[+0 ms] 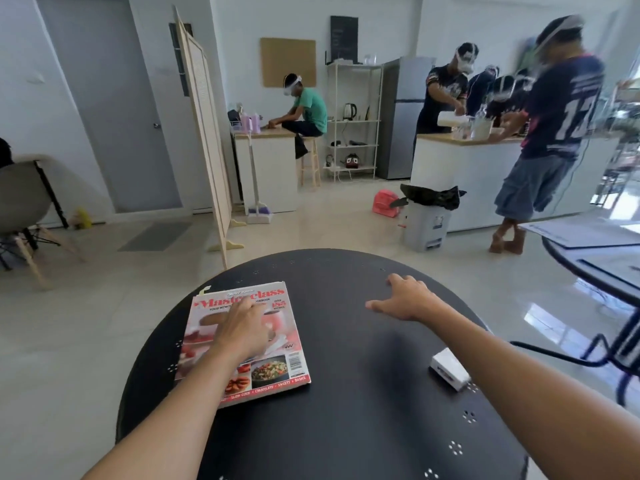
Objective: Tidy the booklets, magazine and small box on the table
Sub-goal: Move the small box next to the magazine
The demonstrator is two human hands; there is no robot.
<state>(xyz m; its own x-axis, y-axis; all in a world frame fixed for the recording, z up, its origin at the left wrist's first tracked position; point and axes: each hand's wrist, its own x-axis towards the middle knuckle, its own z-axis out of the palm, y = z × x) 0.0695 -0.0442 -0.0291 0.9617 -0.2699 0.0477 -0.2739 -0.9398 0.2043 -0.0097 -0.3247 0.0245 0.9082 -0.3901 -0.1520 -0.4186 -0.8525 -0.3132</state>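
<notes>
Magazine [242, 344] is the anchor: a thick cookery title lying face up on the round black table [346, 427], and everything else is placed off it. Left hand [242, 332] lies flat on its cover, fingers spread, pressing and not gripping. Right hand [405, 299] sits well to the right of the magazine, palm down on bare tabletop, fingers splayed and holding nothing. Small white box [449, 368] lies further right of the magazine, close to the table's edge, partly behind the right forearm.

Risk first: that forearm passes just over the box, and a careless sweep could, I'd judge, knock it off the rim to the floor. A hard push on the magazine could skid it toward the table's left edge too, since the glossy cover and smooth top look slippery.

Booklets? A pale corner [204, 291] peeks out at the magazine's far left corner, possibly one tucked beneath; I can't tell.

Containers: the box is the only one, closed, contents unseen.
</notes>
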